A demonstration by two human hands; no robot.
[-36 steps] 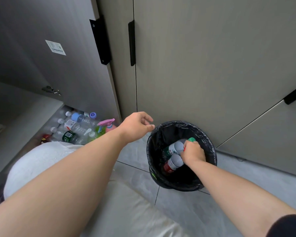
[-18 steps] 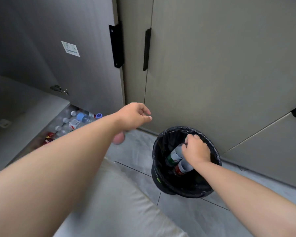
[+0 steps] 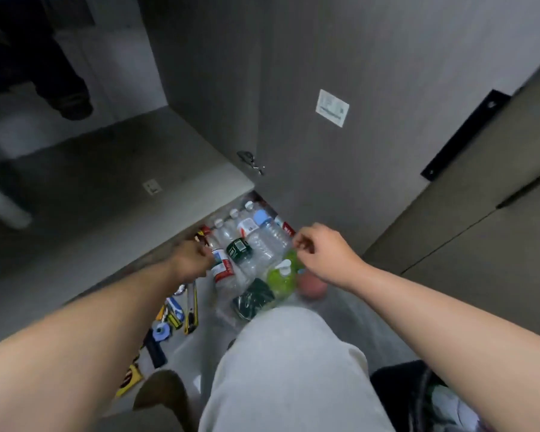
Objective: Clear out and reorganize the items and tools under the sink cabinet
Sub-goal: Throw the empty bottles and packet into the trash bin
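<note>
Several clear plastic bottles (image 3: 262, 241) lie piled on the floor of the open cabinet under the sink. My left hand (image 3: 194, 255) reaches in from the left, its fingertips against a bottle with a red and white label (image 3: 223, 269); blur hides whether it grips. My right hand (image 3: 321, 254) hovers over the pile with fingers curled and nothing in it, just above a green pump bottle (image 3: 281, 280). A pink object (image 3: 312, 288) lies under my right wrist. A dark green-labelled bottle (image 3: 239, 249) sits between my hands.
Hand tools lie on the cabinet floor to the left, among them a yellow utility knife (image 3: 192, 310) and a blue roll (image 3: 161, 332). The open cabinet door (image 3: 325, 135) stands behind the pile. My knee (image 3: 287, 353) fills the foreground. The black-lined bin (image 3: 399, 381) is at lower right.
My view swung left from the bin to the open cabinet. My right hand left the bin and the bottles in it and now hovers over the pile. My left hand reached into the cabinet.
</note>
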